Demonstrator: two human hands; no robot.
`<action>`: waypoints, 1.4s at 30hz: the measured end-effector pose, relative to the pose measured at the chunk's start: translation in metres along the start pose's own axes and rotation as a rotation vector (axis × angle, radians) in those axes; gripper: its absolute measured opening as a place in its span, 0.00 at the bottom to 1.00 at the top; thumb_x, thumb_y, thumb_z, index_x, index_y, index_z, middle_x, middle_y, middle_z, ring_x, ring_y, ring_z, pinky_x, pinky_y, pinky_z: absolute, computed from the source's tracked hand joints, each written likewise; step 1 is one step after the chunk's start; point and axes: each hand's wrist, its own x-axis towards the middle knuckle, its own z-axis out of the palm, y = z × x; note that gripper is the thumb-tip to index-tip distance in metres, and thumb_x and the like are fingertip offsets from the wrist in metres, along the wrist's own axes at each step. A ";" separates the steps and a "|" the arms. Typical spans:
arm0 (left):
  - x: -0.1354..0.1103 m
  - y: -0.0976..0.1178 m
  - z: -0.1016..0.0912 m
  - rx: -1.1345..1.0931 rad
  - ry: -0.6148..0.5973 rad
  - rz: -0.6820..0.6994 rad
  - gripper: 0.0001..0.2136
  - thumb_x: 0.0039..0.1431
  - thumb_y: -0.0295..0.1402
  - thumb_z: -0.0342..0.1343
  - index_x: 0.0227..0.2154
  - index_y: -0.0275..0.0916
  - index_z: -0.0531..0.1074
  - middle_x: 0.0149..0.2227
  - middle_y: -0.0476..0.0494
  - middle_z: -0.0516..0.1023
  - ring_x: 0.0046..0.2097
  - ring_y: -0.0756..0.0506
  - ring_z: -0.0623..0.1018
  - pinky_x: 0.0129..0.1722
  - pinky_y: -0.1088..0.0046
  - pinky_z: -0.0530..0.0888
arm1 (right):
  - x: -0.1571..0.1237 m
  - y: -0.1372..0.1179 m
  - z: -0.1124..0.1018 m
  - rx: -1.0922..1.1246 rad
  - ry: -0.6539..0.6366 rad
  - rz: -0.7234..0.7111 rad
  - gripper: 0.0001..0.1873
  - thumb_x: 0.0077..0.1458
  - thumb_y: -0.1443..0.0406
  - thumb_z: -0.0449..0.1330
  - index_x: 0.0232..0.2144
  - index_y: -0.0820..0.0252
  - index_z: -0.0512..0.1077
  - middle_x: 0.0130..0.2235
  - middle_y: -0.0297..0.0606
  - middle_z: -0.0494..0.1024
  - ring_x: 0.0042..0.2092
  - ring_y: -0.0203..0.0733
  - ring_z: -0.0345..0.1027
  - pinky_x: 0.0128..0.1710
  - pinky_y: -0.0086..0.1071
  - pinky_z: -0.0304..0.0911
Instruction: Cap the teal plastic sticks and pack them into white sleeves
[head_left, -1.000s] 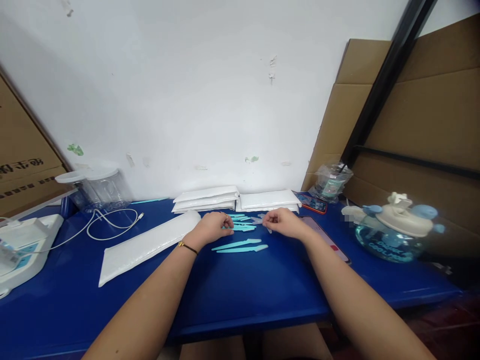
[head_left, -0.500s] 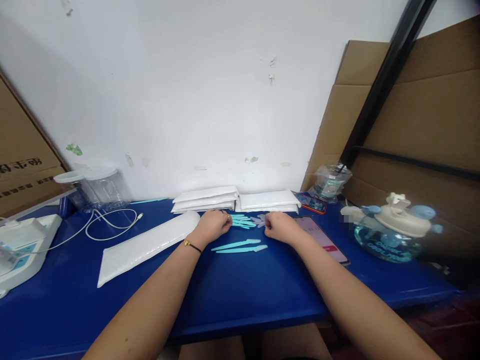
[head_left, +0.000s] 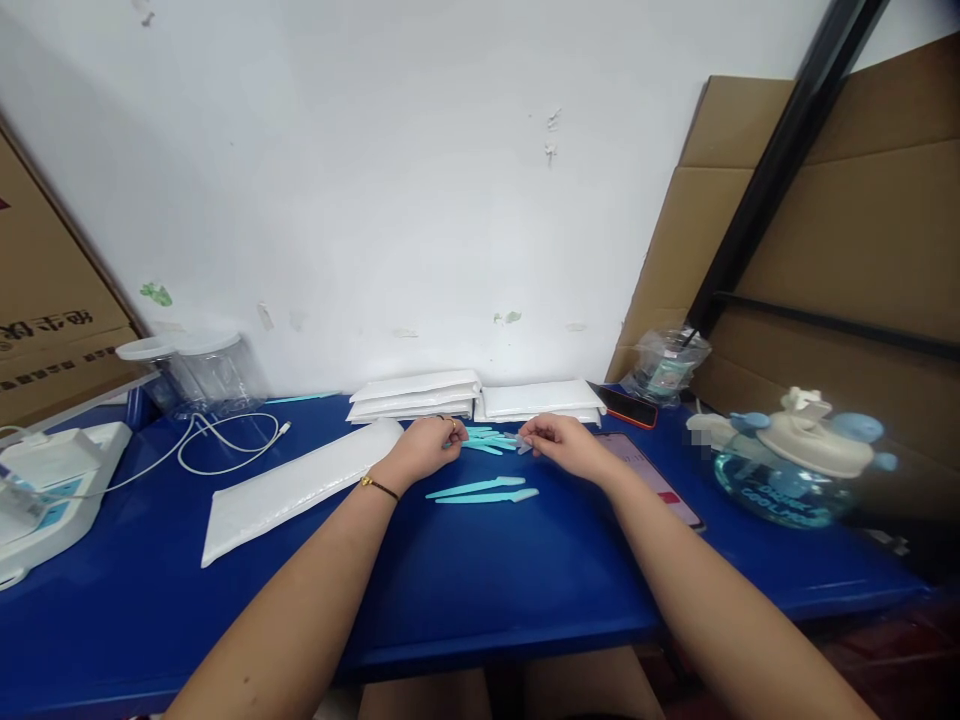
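Note:
Several turquoise eyebrow razors (head_left: 487, 440) lie in a loose heap between my hands, their translucent blade ends toward the right. My left hand (head_left: 429, 447) is closed at the heap's left side, thumb and fingertips pinched at the handle ends of razors. From the right, my right hand (head_left: 564, 445) pinches a translucent blade end (head_left: 523, 444) between thumb and fingers. Nearer to me, two more eyebrow razors (head_left: 487, 492) lie side by side on the blue table (head_left: 510, 580). A long white padded envelope (head_left: 292, 490) rests beside my left wrist.
White padded envelopes are stacked in a left pile (head_left: 412, 397) and a right pile (head_left: 540, 400) along the wall. A phone (head_left: 664, 485) lies by my right forearm, with a teal bottle (head_left: 795, 465) beyond. At left are a white scale (head_left: 67, 500), a cable (head_left: 225, 465) and clear containers (head_left: 210, 375).
My right hand has turned and opened its fist somewhat, so its fingertips now show at a translucent blade end. My left hand stays at the handles. The view has shifted slightly.

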 end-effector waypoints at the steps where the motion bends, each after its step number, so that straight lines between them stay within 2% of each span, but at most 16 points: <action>1: 0.000 0.000 0.000 -0.003 -0.001 0.002 0.10 0.51 0.30 0.47 0.34 0.39 0.72 0.32 0.47 0.76 0.33 0.48 0.73 0.32 0.76 0.66 | 0.000 -0.001 0.001 -0.002 0.001 -0.001 0.10 0.52 0.62 0.53 0.33 0.60 0.71 0.28 0.35 0.74 0.28 0.36 0.68 0.29 0.29 0.60; 11: -0.001 0.014 -0.003 -0.047 -0.023 0.048 0.11 0.52 0.30 0.47 0.34 0.39 0.73 0.33 0.46 0.76 0.33 0.48 0.73 0.32 0.76 0.66 | -0.002 -0.009 0.011 0.027 -0.049 -0.028 0.11 0.53 0.62 0.53 0.36 0.61 0.72 0.31 0.37 0.75 0.30 0.36 0.68 0.31 0.29 0.62; 15: -0.003 0.017 -0.004 -0.091 -0.137 0.082 0.10 0.51 0.30 0.48 0.33 0.40 0.74 0.31 0.48 0.76 0.31 0.49 0.73 0.30 0.77 0.65 | -0.004 -0.009 0.011 -0.010 -0.142 -0.048 0.11 0.52 0.61 0.55 0.35 0.61 0.73 0.28 0.36 0.75 0.29 0.36 0.68 0.30 0.28 0.61; 17: -0.004 0.014 -0.004 -0.117 -0.197 0.084 0.10 0.52 0.33 0.49 0.33 0.41 0.75 0.30 0.49 0.76 0.31 0.50 0.73 0.29 0.77 0.65 | -0.004 -0.007 0.006 -0.069 -0.144 -0.059 0.10 0.51 0.62 0.56 0.34 0.61 0.74 0.30 0.36 0.75 0.31 0.37 0.68 0.31 0.28 0.61; 19: -0.003 0.006 -0.002 -0.093 -0.160 0.076 0.10 0.53 0.36 0.50 0.34 0.41 0.75 0.33 0.48 0.77 0.33 0.49 0.73 0.31 0.77 0.66 | -0.003 -0.003 0.001 -0.164 -0.072 -0.059 0.09 0.50 0.64 0.56 0.32 0.60 0.75 0.32 0.37 0.75 0.33 0.37 0.67 0.32 0.28 0.60; 21: -0.001 -0.003 0.001 -0.011 -0.069 0.061 0.11 0.54 0.36 0.50 0.36 0.41 0.74 0.37 0.46 0.76 0.38 0.47 0.73 0.37 0.75 0.66 | -0.002 0.002 -0.004 -0.277 0.008 -0.053 0.09 0.49 0.67 0.56 0.33 0.59 0.75 0.33 0.37 0.75 0.33 0.37 0.66 0.34 0.29 0.59; 24: 0.002 -0.015 0.006 0.086 -0.005 0.051 0.11 0.54 0.35 0.51 0.39 0.41 0.74 0.41 0.44 0.75 0.43 0.45 0.72 0.43 0.72 0.66 | 0.000 0.007 -0.006 -0.391 0.008 -0.076 0.09 0.49 0.69 0.57 0.34 0.59 0.74 0.35 0.38 0.73 0.35 0.38 0.66 0.35 0.29 0.58; 30: 0.004 -0.013 0.007 0.102 -0.025 0.032 0.08 0.56 0.35 0.49 0.31 0.40 0.72 0.32 0.45 0.74 0.35 0.46 0.73 0.35 0.73 0.66 | -0.001 0.005 -0.001 -0.450 -0.044 -0.096 0.06 0.51 0.68 0.55 0.28 0.60 0.72 0.34 0.38 0.71 0.33 0.37 0.65 0.34 0.28 0.57; 36: 0.001 -0.006 0.004 0.075 -0.048 0.016 0.11 0.58 0.34 0.44 0.27 0.38 0.69 0.30 0.44 0.73 0.31 0.48 0.72 0.31 0.74 0.64 | -0.002 -0.002 -0.001 -0.293 -0.028 -0.051 0.09 0.54 0.65 0.51 0.31 0.60 0.70 0.32 0.37 0.74 0.33 0.37 0.65 0.33 0.28 0.58; 42: -0.001 -0.003 0.003 -0.128 0.002 -0.058 0.14 0.62 0.38 0.36 0.36 0.39 0.65 0.31 0.46 0.72 0.31 0.48 0.71 0.32 0.73 0.66 | 0.001 -0.001 0.002 0.016 0.085 0.044 0.11 0.54 0.61 0.53 0.37 0.59 0.70 0.25 0.32 0.72 0.26 0.34 0.66 0.29 0.28 0.61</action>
